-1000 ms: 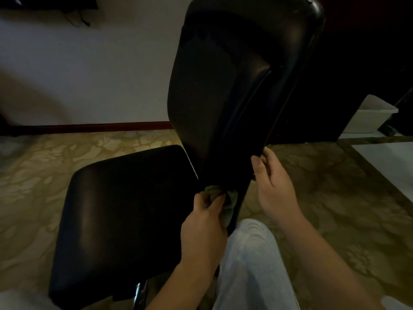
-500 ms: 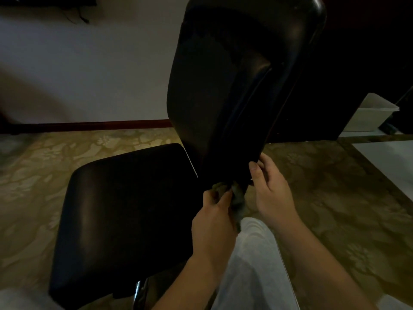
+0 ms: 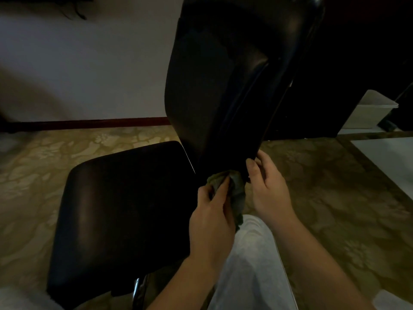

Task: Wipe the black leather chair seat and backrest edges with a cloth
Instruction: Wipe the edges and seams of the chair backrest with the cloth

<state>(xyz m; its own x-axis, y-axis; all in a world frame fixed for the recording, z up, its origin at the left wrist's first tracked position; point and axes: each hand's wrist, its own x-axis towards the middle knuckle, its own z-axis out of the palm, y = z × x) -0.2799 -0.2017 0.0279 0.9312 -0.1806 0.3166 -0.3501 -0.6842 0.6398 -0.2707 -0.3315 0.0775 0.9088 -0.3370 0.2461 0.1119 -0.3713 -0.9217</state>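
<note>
The black leather chair fills the middle of the head view: its seat lies low on the left and its backrest rises tilted toward the upper right. My left hand grips a bunched grey-green cloth and presses it against the bottom edge of the backrest. My right hand holds the lower right edge of the backrest, thumb on the leather, just right of the cloth. The cloth's tail hangs down between my hands.
My light grey trouser leg is below the hands. A patterned beige carpet covers the floor. A white box stands at the right against dark furniture. A white wall with a dark red skirting board runs behind.
My left hand has slid the cloth up and to the right along the backrest's bottom edge, closer to my right hand. My right hand has kept its hold on the edge.
</note>
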